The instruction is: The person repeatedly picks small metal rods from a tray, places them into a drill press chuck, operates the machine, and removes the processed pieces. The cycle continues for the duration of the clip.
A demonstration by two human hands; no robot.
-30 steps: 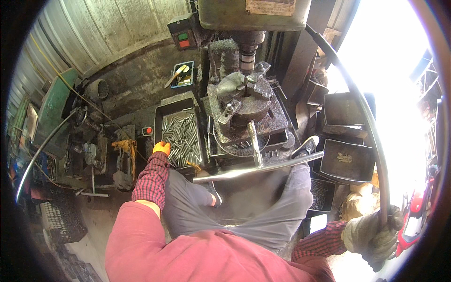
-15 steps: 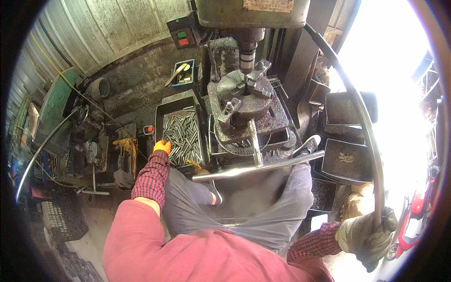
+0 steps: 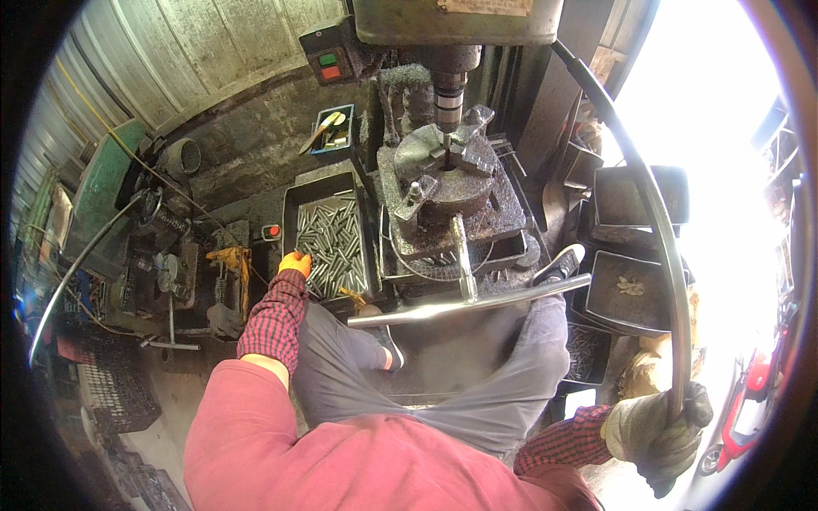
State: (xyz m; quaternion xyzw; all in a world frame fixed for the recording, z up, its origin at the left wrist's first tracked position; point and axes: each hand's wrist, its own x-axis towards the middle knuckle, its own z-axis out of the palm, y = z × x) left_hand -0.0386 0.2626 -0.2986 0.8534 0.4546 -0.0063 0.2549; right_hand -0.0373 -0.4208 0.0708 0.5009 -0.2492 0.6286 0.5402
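Currently at the drill press: right hand (image 3: 654, 433) in a worn grey glove is closed around the long curved steel lever (image 3: 656, 230), low right.
Left hand (image 3: 295, 263), orange glove, rests at the near-left edge of the dark metal tray (image 3: 300, 194) of short grey rods (image 3: 334, 247); grip unclear. Round three-jaw chuck (image 3: 443, 170) sits under the spindle.

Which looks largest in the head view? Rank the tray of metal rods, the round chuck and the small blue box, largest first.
1. Tray of metal rods
2. Round chuck, a close second; it stands higher, nearer the camera, so this ranking is unsure.
3. Small blue box, clearly smallest.
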